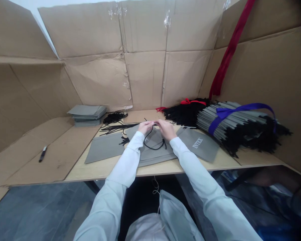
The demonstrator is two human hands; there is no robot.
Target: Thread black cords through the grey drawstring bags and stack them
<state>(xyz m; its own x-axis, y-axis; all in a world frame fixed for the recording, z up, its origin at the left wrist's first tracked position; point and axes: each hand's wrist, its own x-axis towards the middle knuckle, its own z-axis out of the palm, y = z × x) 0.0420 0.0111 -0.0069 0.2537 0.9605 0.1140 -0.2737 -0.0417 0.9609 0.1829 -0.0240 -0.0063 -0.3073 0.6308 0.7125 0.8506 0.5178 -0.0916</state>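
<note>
My left hand [145, 127] and my right hand [166, 130] meet at the fingertips above the middle of the table, both closed in a pinch. From between them a thin black cord [154, 148] hangs down in a loose loop. Beneath lie stacked flat grey pouches [157, 156], partly covered by my hands and sleeves. Another grey pouch [104, 147] rests to the left with black cord ends [124, 140] at its edge. A grey pouch printed INTEX [198, 144] lies to the right. The exact grip at the fingertips is too small to make out.
At the back left are a stack of grey pouches [87, 115] and a pile of black cords [114, 117]. To the right sit a bundle of pouches [230, 124] tied with purple ribbon and black cords [187, 111] with a red ribbon. A marker [42, 154] lies left. Cardboard walls [145, 77] surround the table.
</note>
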